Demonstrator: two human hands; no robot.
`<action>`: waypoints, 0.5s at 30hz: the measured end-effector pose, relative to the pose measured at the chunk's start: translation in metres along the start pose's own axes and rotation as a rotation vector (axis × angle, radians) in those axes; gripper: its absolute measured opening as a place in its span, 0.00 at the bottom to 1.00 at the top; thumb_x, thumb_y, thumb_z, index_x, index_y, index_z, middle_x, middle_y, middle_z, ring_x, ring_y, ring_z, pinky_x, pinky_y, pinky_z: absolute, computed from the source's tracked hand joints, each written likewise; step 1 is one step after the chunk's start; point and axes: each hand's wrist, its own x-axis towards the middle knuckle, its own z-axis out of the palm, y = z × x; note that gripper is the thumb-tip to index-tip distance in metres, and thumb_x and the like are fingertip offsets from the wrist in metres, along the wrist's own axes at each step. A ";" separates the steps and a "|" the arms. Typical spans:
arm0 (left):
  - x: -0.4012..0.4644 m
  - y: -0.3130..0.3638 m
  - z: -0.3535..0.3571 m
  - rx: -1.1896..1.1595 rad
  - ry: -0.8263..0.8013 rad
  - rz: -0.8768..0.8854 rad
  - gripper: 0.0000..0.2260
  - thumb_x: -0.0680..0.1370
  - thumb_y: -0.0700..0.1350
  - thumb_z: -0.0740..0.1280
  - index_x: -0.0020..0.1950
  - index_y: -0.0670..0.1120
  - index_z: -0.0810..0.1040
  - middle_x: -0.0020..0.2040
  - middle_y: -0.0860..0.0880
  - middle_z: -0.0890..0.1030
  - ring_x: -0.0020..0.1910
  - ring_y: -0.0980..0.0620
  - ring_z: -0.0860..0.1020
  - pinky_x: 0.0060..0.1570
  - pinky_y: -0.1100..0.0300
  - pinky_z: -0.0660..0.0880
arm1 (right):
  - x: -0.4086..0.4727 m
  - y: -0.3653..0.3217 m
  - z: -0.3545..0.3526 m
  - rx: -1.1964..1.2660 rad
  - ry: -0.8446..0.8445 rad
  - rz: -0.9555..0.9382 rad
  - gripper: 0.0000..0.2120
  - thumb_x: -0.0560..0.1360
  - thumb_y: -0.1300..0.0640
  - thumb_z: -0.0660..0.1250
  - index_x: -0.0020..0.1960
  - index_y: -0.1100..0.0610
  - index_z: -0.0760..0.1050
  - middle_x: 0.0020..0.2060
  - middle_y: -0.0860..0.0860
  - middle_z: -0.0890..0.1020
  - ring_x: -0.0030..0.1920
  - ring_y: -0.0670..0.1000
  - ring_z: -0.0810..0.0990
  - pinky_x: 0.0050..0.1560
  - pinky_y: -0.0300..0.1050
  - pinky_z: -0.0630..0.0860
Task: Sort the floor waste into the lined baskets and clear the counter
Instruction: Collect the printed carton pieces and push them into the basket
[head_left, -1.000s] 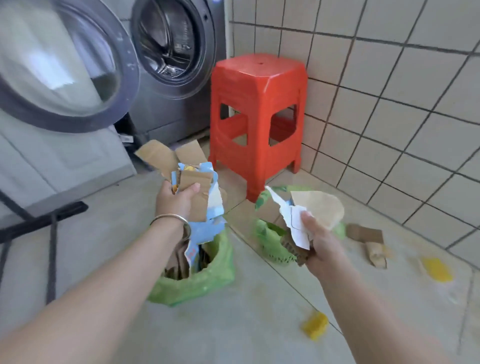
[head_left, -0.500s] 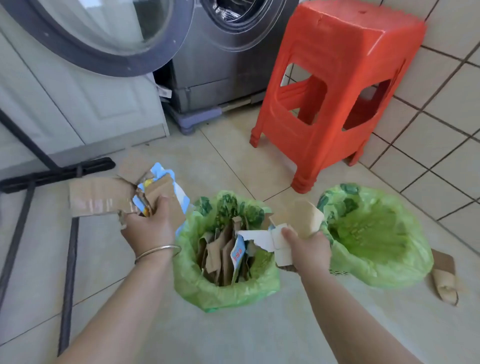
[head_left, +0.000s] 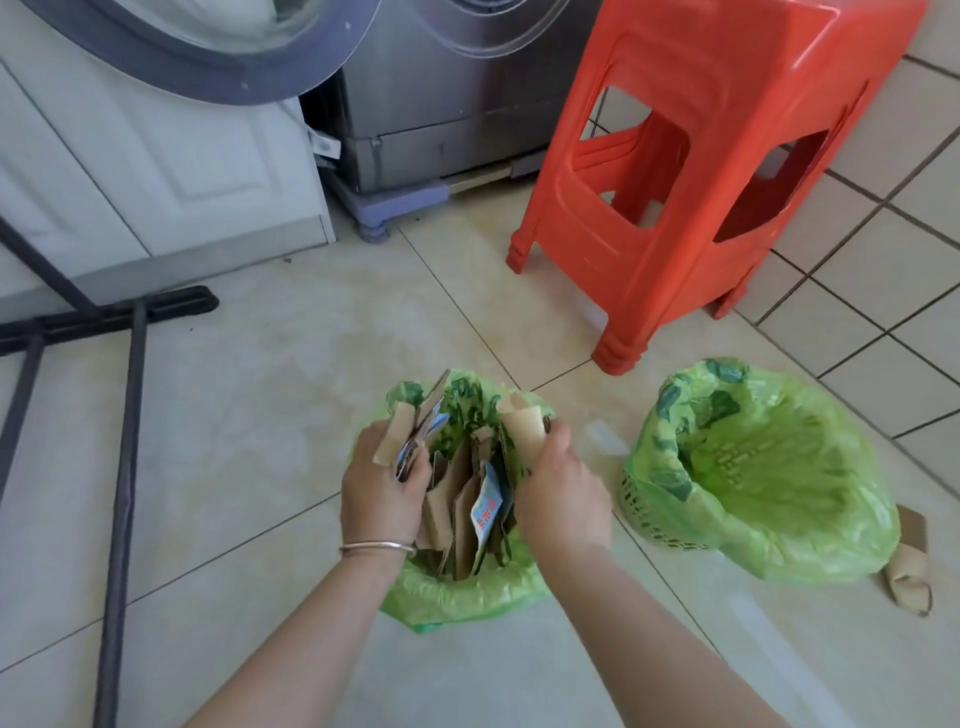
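Two baskets lined with green bags stand on the tiled floor. The near basket (head_left: 457, 597) is packed with cardboard and paper scraps (head_left: 462, 509). My left hand (head_left: 382, 488) grips a bundle of cardboard and blue-printed paper (head_left: 415, 431) over that basket's left side. My right hand (head_left: 556, 488) grips a folded cardboard piece (head_left: 522, 421) over its right side. Both bundles dip into the bag's mouth. The second basket (head_left: 779, 519), to the right, shows only its green liner inside.
A red plastic stool (head_left: 691, 171) stands behind the baskets by the tiled wall. A washing machine (head_left: 452, 104) with its open door (head_left: 197, 47) is at the back. A dark metal rack base (head_left: 124, 415) crosses the floor left. A cardboard scrap (head_left: 911, 566) lies behind the right basket.
Both hands have come down and together over the near basket, bringing their cardboard and paper into its mouth. The view has tilted further down and closer.
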 end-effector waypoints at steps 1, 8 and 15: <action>0.002 -0.003 0.002 0.020 -0.037 -0.056 0.13 0.70 0.37 0.71 0.54 0.37 0.79 0.49 0.37 0.82 0.50 0.41 0.79 0.48 0.68 0.67 | 0.000 -0.002 0.005 0.041 -0.045 0.050 0.19 0.76 0.66 0.56 0.66 0.58 0.60 0.51 0.56 0.81 0.51 0.59 0.81 0.39 0.47 0.71; 0.032 -0.015 0.014 0.438 -0.635 -0.120 0.18 0.74 0.43 0.67 0.63 0.41 0.72 0.55 0.39 0.80 0.55 0.40 0.78 0.50 0.54 0.73 | 0.011 -0.016 0.031 0.234 -0.261 0.297 0.14 0.78 0.62 0.56 0.63 0.61 0.62 0.58 0.58 0.78 0.57 0.59 0.79 0.52 0.50 0.76; 0.033 -0.003 0.005 0.574 -0.487 -0.023 0.35 0.71 0.55 0.70 0.73 0.49 0.56 0.62 0.45 0.75 0.53 0.42 0.79 0.40 0.53 0.74 | 0.011 -0.022 0.023 0.118 -0.308 0.205 0.31 0.76 0.52 0.63 0.71 0.62 0.54 0.62 0.56 0.75 0.59 0.57 0.78 0.50 0.47 0.75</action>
